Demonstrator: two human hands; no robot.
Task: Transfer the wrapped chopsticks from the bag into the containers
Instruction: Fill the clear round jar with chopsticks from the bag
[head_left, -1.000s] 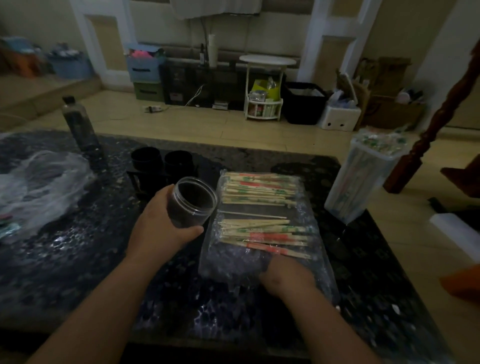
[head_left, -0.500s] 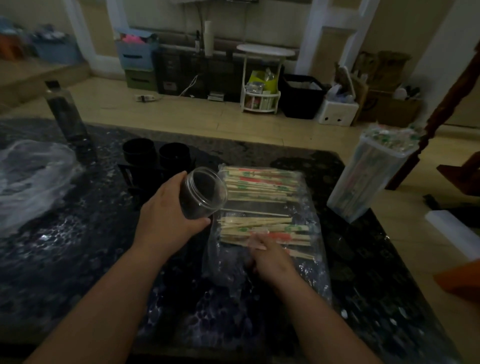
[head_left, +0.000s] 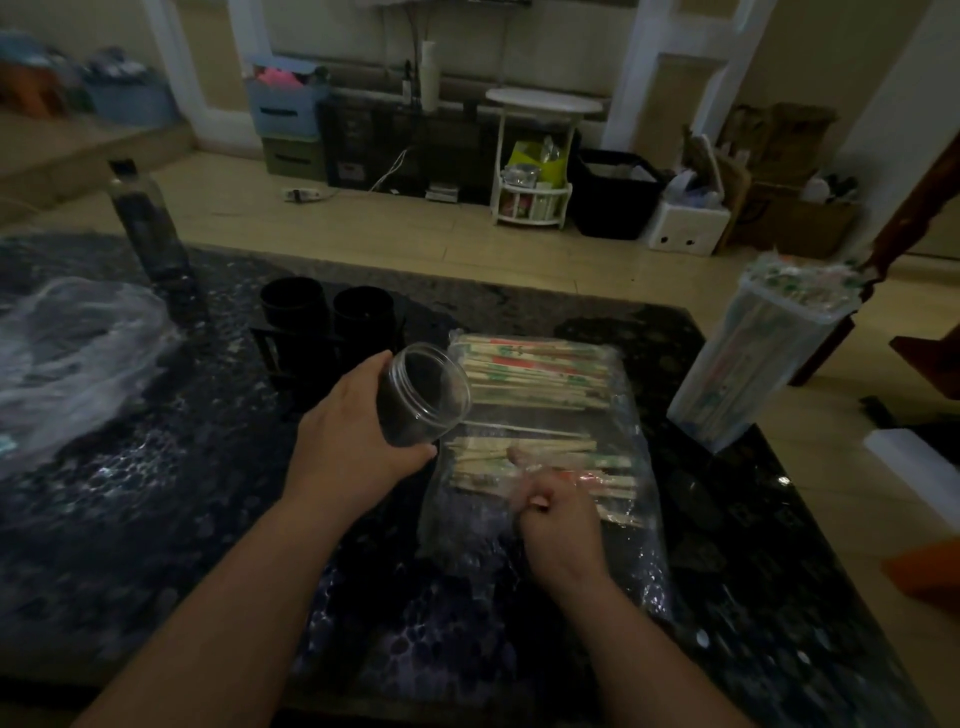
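Dark table (head_left: 156, 519) is topped by a flat clear bag (head_left: 641, 551), with wrapped chopsticks (head_left: 540, 374) stacked inside in two bundles. An empty clear jar (head_left: 423, 395) is gripped in the left hand (head_left: 353, 441), tilted, its mouth just beside the far bundle. The right hand (head_left: 558, 519) is curled over the near bundle. What is pinched, film or stick, can't be told in the dim light.

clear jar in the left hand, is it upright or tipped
Tipped: the clear jar, gripped by the left hand, leans with its lidless mouth toward the wrapped chopsticks.
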